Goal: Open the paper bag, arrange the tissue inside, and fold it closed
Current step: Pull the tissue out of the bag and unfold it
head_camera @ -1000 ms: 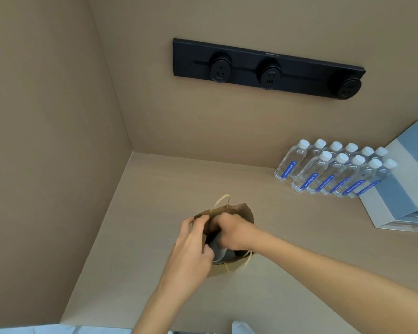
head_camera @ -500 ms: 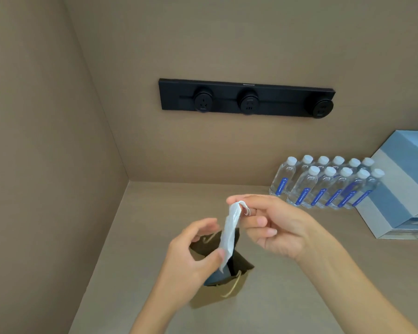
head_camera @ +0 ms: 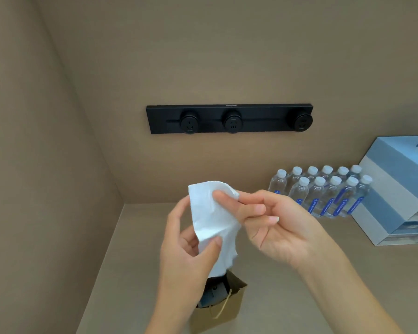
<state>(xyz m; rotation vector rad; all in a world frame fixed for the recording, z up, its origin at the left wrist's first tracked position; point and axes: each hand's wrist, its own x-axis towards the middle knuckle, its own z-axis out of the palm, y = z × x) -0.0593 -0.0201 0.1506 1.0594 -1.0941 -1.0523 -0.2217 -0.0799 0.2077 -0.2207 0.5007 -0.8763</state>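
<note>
A small brown paper bag (head_camera: pixel 229 307) with a cord handle stands open on the beige counter, low in the head view, with something dark inside it. Above it I hold a white tissue (head_camera: pixel 215 220), partly spread out and hanging down toward the bag's mouth. My left hand (head_camera: pixel 186 251) pinches the tissue's lower left part between thumb and fingers. My right hand (head_camera: pixel 273 225) pinches its upper right corner. My left wrist hides the bag's left side.
Several water bottles (head_camera: pixel 323 194) with white caps stand at the back right against the wall. A blue and white box stack (head_camera: pixel 396 189) sits at the right edge. A black socket strip (head_camera: pixel 229 119) is mounted on the back wall. A side wall closes the left.
My right hand drew the tissue out of the bag and lifted it. Both hands rose above the bag and the tissue went from a narrow twist to a spread sheet.
</note>
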